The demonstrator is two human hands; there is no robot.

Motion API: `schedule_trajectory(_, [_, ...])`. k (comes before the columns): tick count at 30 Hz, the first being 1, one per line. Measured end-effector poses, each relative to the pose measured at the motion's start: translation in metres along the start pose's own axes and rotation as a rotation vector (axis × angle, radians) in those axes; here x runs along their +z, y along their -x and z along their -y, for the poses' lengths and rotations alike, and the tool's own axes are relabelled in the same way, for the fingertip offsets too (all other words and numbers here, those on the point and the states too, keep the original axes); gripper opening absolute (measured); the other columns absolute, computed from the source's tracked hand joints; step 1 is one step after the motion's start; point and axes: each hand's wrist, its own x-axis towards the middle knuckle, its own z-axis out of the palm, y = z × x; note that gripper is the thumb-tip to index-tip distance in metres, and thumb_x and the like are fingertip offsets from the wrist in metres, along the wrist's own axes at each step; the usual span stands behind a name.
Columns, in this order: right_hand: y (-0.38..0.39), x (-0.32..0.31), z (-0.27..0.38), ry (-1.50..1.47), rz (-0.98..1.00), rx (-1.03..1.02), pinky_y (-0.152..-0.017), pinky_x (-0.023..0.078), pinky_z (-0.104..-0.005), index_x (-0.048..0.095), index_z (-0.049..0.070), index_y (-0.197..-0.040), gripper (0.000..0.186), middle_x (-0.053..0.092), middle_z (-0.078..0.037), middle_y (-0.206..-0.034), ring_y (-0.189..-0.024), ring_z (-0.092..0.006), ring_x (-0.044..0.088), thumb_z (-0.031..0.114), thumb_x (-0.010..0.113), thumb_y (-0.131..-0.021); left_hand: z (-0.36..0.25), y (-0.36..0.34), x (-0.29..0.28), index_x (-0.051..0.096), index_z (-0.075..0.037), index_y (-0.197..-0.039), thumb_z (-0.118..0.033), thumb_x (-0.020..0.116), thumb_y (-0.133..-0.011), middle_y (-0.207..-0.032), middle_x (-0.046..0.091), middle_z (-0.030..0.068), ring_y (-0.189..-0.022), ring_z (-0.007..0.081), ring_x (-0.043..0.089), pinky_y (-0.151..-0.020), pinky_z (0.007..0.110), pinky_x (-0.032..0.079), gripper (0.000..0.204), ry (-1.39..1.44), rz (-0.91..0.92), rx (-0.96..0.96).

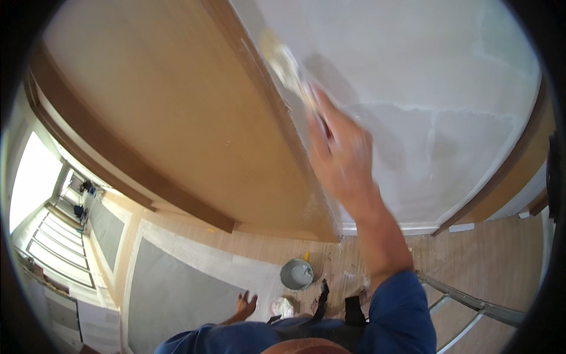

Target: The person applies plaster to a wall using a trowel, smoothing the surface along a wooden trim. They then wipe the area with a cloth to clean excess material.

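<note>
The right hand [339, 150] is smeared by motion blur, so its grip cannot be made out. The tool [289, 65] held against the wall is blurred too, and its kind cannot be told. The contents of the small bucket [296, 274] are too small to identify. The ladder [471, 304] is cut off at the lower right rim.

- Wall [424, 88]: matt white plaster, patchy.
- Door [171, 112] beside wall: smooth tan wood.
- Floor [489, 253] below wall: pale wood.
- Bucket [296, 274] on floor: grey.
</note>
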Motion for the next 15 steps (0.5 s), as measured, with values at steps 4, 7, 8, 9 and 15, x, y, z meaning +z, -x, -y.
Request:
schedule_trajectory(4, [-0.082,0.021,0.035,-0.003,0.021,-0.125,-0.065,0.053,-0.0508,0.067,0.000,-0.115,0.027,0.068,-0.023,-0.079,-0.071,-0.0425,0.066,0.012,0.062,-0.092,-0.046,-0.006,-0.003,0.040,-0.010,-0.156,-0.063,0.056,-0.095,-0.157,0.031,0.0368,-0.147,0.0495,0.032,-0.121,0.050,0.030,0.082,0.033,-0.076,0.021])
schedule_trajectory(7, [-0.108,0.026,0.045,-0.094,0.082,-0.088,-0.079,0.055,-0.0491,0.070,-0.001,-0.090,0.019,0.068,-0.030,-0.083,-0.085,-0.0426,0.070,0.016,0.061,-0.093,-0.073,0.016,0.007,0.042,-0.011,-0.155,-0.056,0.063,-0.093,-0.158,0.031,0.0358,-0.146,0.0495,0.033,-0.120,0.050,0.032,0.079,0.060,-0.072,0.041])
schedule_trajectory(8, [-0.102,0.033,0.035,-0.047,0.078,-0.129,-0.077,0.055,-0.0503,0.070,-0.002,-0.091,0.020,0.068,-0.029,-0.081,-0.083,-0.0435,0.070,0.015,0.061,-0.093,-0.086,0.025,0.009,0.042,-0.011,-0.155,-0.055,0.065,-0.093,-0.158,0.031,0.0361,-0.146,0.0499,0.032,-0.120,0.050,0.032,0.080,0.047,-0.041,0.028])
schedule_trajectory(9, [-0.101,0.033,0.023,0.002,0.055,-0.180,-0.075,0.054,-0.0516,0.070,-0.002,-0.091,0.020,0.068,-0.028,-0.079,-0.082,-0.0444,0.069,0.015,0.060,-0.093,-0.095,0.028,0.009,0.042,-0.011,-0.155,-0.055,0.066,-0.092,-0.158,0.030,0.0364,-0.146,0.0503,0.032,-0.120,0.051,0.032,0.081,0.031,-0.023,0.030])
schedule_trajectory(15, [-0.003,0.030,-0.038,0.069,0.302,0.136,-0.064,0.048,-0.0454,0.071,0.003,-0.122,0.033,0.059,-0.024,-0.071,-0.062,-0.0414,0.057,0.018,0.060,-0.095,-0.036,0.056,0.026,0.039,-0.013,-0.157,-0.057,0.068,-0.089,-0.158,0.027,0.0384,-0.146,0.0517,0.032,-0.119,0.054,0.032,0.086,-0.092,0.129,-0.033])
